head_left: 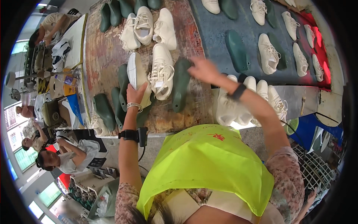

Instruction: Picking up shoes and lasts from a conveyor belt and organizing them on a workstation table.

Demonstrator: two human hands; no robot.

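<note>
Left hand [137,95] clasps one sneaker [139,72] near bench's [166,120] front edge; right hand's [203,70] grip, by one shoe last [181,87], is unclear.

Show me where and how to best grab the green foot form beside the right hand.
Probably around the middle of the green foot form, coming from its right, where the right hand is. It is long and narrow, so a hand could span it; a white shoe lies close on its left.

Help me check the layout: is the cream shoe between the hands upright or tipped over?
Upright: the cream shoe shows its laces and opening facing up, with no underside showing.
</note>
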